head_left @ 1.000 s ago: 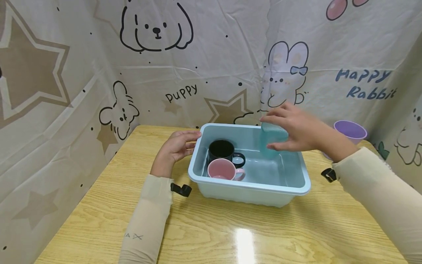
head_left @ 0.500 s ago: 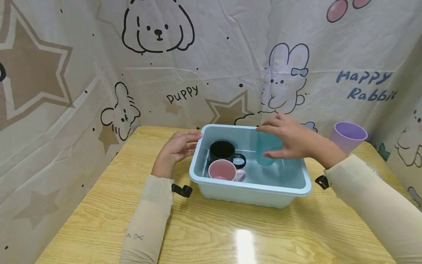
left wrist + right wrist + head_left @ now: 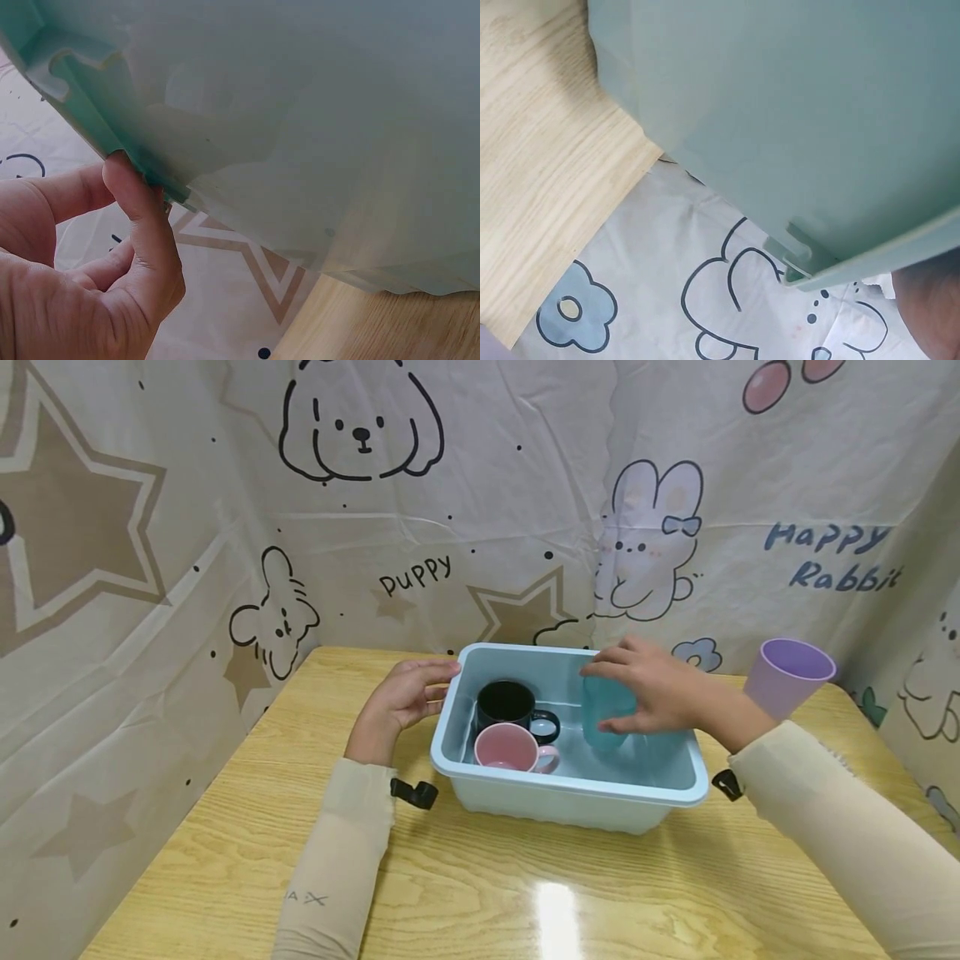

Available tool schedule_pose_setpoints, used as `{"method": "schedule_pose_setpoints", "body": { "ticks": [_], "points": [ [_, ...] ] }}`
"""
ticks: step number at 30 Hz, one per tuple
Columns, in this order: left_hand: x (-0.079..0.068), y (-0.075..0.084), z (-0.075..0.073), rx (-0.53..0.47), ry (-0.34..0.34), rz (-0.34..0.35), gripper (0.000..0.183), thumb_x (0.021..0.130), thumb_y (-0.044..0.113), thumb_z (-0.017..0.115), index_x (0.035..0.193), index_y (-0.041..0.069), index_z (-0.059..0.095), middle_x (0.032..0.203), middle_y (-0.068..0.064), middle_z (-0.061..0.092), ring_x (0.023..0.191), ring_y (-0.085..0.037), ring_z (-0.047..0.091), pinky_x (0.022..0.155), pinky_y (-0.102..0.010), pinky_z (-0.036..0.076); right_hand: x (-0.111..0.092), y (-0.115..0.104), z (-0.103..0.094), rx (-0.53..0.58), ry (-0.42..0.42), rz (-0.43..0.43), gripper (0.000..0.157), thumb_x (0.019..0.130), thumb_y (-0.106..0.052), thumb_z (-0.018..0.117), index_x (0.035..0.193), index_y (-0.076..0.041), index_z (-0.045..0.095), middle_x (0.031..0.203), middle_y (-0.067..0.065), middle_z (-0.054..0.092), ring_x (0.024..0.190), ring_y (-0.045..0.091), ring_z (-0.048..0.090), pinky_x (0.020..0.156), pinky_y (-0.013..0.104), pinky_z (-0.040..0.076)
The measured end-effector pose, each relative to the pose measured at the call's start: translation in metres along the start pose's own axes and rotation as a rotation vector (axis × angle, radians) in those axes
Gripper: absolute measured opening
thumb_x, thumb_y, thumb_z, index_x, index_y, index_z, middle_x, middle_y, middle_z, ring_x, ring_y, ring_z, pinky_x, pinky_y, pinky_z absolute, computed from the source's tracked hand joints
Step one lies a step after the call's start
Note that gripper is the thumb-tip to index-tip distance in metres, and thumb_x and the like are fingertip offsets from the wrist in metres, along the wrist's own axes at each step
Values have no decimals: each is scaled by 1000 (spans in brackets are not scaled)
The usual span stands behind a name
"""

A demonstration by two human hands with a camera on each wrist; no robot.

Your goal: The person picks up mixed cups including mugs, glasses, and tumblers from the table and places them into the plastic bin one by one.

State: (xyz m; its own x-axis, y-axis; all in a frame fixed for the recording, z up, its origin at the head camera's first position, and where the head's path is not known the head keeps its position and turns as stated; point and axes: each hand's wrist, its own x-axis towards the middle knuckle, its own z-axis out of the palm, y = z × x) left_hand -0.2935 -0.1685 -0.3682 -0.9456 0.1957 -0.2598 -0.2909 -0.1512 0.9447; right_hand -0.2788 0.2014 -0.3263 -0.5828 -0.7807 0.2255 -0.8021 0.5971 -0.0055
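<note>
A light blue plastic basin [image 3: 570, 783] stands on the table. At its left end my left hand [image 3: 401, 695] grips the rim; the left wrist view shows the fingers [image 3: 146, 225] at the rim's underside. Inside the basin, towards the right, a translucent teal cup [image 3: 602, 710] stands roughly upright with my right hand [image 3: 660, 691] around its upper part, thumb on the near side. Whether the cup touches the basin floor I cannot tell. A black mug [image 3: 489, 702] and a pink mug [image 3: 498, 745] sit at the basin's left, handles to the right. In the right wrist view the basin wall [image 3: 780, 112] hides the cup.
A purple cup [image 3: 783, 681] stands on the wooden table [image 3: 420, 877] to the right of the basin, partly behind my right wrist. A printed cloth [image 3: 517, 527] hangs behind the table and along both sides.
My right hand has lowered the teal cup deeper into the basin and slightly left. More of the purple cup shows. The left hand stays at the basin's rim.
</note>
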Motion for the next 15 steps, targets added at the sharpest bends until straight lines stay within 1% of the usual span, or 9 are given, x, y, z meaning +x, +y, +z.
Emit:
{"method": "schedule_pose_setpoints", "body": {
  "ticks": [2, 9, 15],
  "points": [
    [0, 0, 0, 1, -1, -1, 39, 98, 14, 70, 130, -6, 62, 104, -7, 69, 92, -20, 67, 77, -30, 61, 0, -1, 2, 3, -19, 13, 72, 79, -49, 85, 136, -11, 64, 134, 11, 63, 117, 31, 53, 95, 52, 50],
    [-1, -1, 0, 0, -5, 3, 36, 99, 15, 69, 129, -5, 63, 104, -7, 69, 91, -20, 68, 76, -29, 61, 1, -1, 7, -11, -82, 10, 74, 79, -50, 85, 137, -9, 62, 136, 12, 61, 117, 32, 52, 95, 53, 49],
    [-1, -1, -1, 0, -2, 1, 37, 98, 15, 71, 127, -5, 64, 104, -7, 69, 92, -20, 68, 77, -30, 61, 2, -3, 9, -7, -112, 33, 78, 78, -50, 87, 138, -10, 61, 139, 13, 59, 121, 34, 52, 97, 55, 49]
  ]
}}
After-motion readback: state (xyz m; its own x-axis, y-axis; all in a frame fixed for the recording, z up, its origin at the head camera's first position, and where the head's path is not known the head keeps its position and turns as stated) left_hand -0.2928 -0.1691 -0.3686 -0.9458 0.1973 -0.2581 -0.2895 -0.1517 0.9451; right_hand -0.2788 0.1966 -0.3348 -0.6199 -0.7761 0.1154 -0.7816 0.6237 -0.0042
